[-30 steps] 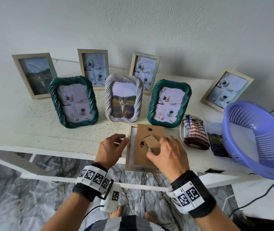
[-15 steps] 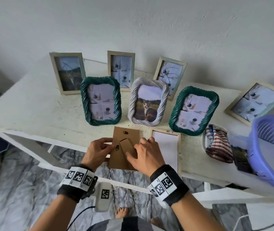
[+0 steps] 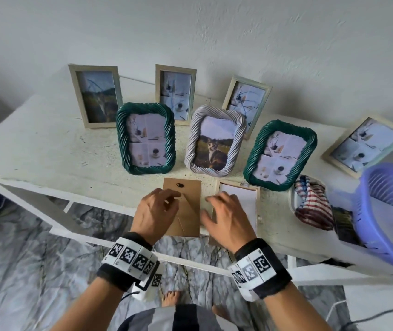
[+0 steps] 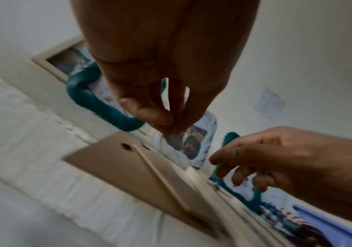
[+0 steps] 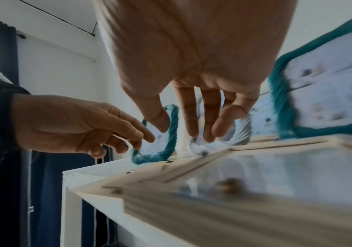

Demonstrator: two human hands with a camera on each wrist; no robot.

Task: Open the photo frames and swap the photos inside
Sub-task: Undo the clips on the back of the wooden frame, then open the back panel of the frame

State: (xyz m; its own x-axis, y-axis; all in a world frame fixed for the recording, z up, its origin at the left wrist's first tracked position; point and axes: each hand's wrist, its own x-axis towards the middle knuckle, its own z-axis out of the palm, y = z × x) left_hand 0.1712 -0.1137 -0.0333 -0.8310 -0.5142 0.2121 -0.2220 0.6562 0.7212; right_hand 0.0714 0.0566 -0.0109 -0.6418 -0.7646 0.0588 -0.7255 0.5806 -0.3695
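A brown backing board (image 3: 190, 206) with its fold-out stand lies flat near the table's front edge. Just to its right lies a light wooden frame (image 3: 258, 211) face down and open, with the white back of a photo (image 3: 245, 204) showing inside. My left hand (image 3: 159, 206) hovers over the board's left half, fingers loosely curled and holding nothing. My right hand (image 3: 224, 216) hangs over the frame's left edge, fingers spread and relaxed. The left wrist view shows the board (image 4: 128, 167) under my left hand (image 4: 160, 117). The right wrist view shows the frame (image 5: 255, 175) below my right hand (image 5: 192, 117).
Behind stand two green twisted frames (image 3: 146, 139) (image 3: 280, 155), a white twisted frame (image 3: 215, 139) with a cat photo, and several wooden frames (image 3: 96, 96). At the right are a striped cloth (image 3: 310, 204), a loose photo (image 3: 343, 223) and a purple basket (image 3: 391, 218).
The backing board came out of the wooden frame and now lies on the table to its left. Both hands have let go of it and lifted slightly.
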